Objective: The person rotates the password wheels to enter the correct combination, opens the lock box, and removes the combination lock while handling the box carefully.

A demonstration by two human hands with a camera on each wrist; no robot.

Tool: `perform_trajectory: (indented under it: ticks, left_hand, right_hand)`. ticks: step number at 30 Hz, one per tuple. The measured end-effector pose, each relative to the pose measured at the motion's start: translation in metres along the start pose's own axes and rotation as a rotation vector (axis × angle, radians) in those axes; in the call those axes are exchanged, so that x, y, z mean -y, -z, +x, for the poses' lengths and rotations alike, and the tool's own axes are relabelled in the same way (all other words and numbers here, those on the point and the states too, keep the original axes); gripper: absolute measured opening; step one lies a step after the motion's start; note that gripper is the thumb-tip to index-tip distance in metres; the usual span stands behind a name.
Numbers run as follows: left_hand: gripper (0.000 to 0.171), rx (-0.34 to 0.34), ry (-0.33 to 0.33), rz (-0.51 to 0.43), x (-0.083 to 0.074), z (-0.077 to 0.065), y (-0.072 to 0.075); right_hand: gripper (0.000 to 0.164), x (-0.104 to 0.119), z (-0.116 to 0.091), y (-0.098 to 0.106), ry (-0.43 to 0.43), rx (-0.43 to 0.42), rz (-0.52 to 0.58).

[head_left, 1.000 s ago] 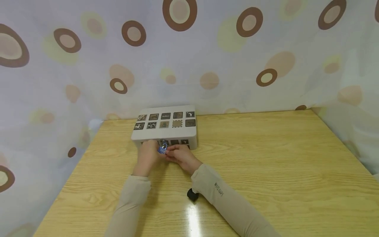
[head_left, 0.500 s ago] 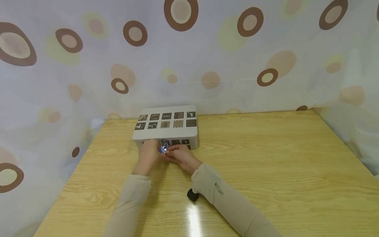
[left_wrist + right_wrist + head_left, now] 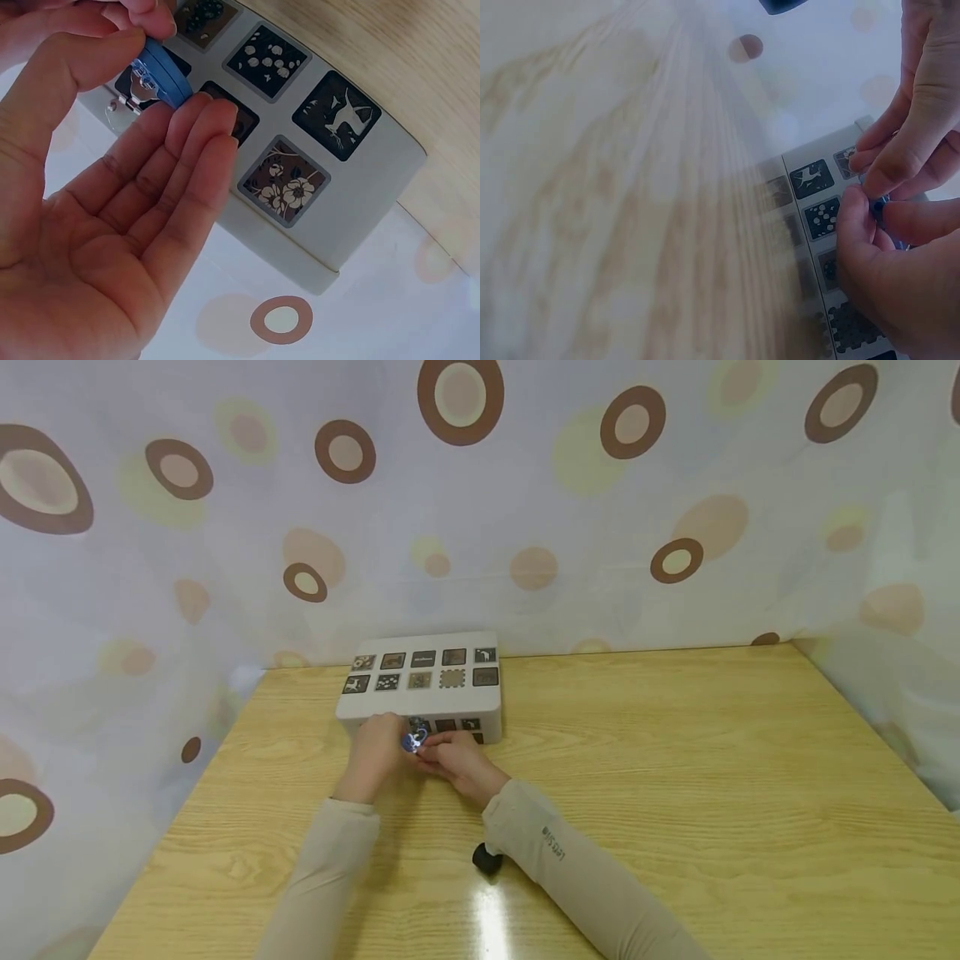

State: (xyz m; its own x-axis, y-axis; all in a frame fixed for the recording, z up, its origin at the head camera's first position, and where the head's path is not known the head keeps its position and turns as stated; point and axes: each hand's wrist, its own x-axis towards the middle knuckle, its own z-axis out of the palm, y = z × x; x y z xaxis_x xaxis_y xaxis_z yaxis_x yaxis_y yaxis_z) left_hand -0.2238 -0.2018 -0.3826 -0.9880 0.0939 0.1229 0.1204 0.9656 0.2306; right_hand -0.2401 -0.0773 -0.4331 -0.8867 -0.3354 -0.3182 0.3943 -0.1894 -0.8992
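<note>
A small blue rounded object with a shiny loop (image 3: 413,741) is held between both hands, at the front of a white box. My left hand (image 3: 377,747) pinches it; in the left wrist view, the thumb lies over the top of the blue object (image 3: 166,73) and the fingertips are beneath. From the other side my right hand (image 3: 461,760) grips it with thumb and finger, partly covering the blue object (image 3: 878,208) in the right wrist view. The white box (image 3: 420,700), printed with dark picture squares, sits closed behind the hands. Its exact kind cannot be told.
The wooden table (image 3: 660,777) stretches out to the right of the box. A patterned white curtain (image 3: 540,510) hangs behind and at the sides. Beside the right cuff a small black object (image 3: 487,860) shows.
The blue object has turned slightly between the fingers and its shine has shifted. Both hands stay in front of the box; the head view has tilted a little.
</note>
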Motion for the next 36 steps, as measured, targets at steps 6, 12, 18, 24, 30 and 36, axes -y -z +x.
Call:
perform_trajectory:
  ticks: [6,12,18,24,30,36]
  left_hand:
    - [0.024,0.0,-0.046,-0.001,0.004,0.002,0.001]
    - [0.022,0.047,-0.055,-0.014,0.002,0.005,0.004]
    - [0.023,0.09,-0.058,-0.007,0.001,0.003,0.005]
    - [0.025,0.061,-0.074,-0.034,0.001,-0.008,0.007]
    - [0.031,0.023,-0.1,-0.067,-0.001,-0.017,0.009]
    - [0.035,0.006,-0.108,-0.092,-0.008,-0.019,0.011]
  right_hand:
    - [0.011,-0.001,0.001,-0.002,0.01,-0.003,0.02]
    - [0.007,-0.002,0.001,0.001,0.011,-0.026,0.03]
    - [0.008,-0.003,-0.003,0.001,0.016,-0.037,0.029]
    - [0.01,-0.004,-0.009,-0.003,0.042,-0.017,0.001]
    - [0.009,-0.003,-0.015,-0.005,0.063,-0.034,-0.009]
    - [0.008,0.001,-0.022,0.0,0.088,-0.047,-0.029]
